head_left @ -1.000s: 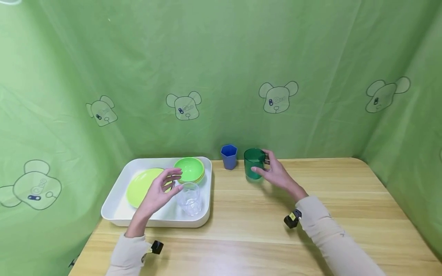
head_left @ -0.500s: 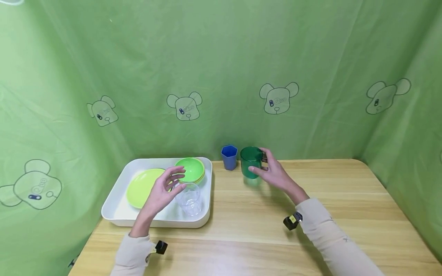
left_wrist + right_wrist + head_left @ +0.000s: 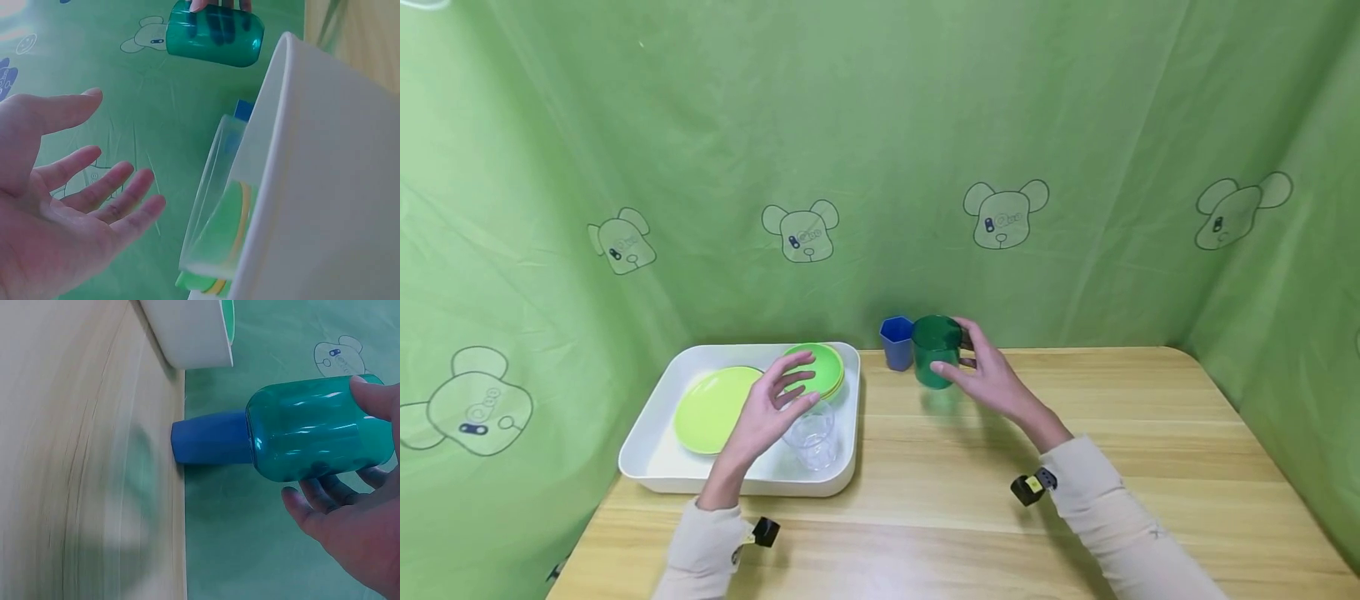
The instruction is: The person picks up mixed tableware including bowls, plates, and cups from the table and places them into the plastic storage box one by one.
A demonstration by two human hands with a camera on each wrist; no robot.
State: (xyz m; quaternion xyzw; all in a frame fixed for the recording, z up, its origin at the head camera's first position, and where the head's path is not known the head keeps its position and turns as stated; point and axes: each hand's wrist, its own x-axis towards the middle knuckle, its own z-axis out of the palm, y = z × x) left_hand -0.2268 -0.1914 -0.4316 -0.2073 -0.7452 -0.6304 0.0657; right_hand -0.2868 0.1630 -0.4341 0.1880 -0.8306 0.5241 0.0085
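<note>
My right hand (image 3: 992,379) grips a see-through green mug (image 3: 936,353) by its right side, thumb in front and fingers behind. In the right wrist view the mug (image 3: 312,428) hangs above the table, its shadow cast on the wood. A blue hexagonal cup (image 3: 896,343) stands just left of it near the back edge. My left hand (image 3: 767,408) hovers over the white tray (image 3: 647,442) with spread, loosely bent fingers and holds nothing. Below that hand a clear cup (image 3: 815,442) stands in the tray, in front of stacked green bowls (image 3: 823,367).
A yellow-green plate (image 3: 711,412) lies in the tray's left part, partly covered by the left hand. Green curtains (image 3: 895,167) enclose the back and sides of the wooden table (image 3: 940,517).
The right hand has lifted the green mug off the table and carried it left, closer to the blue cup. My left hand has drifted right above the tray.
</note>
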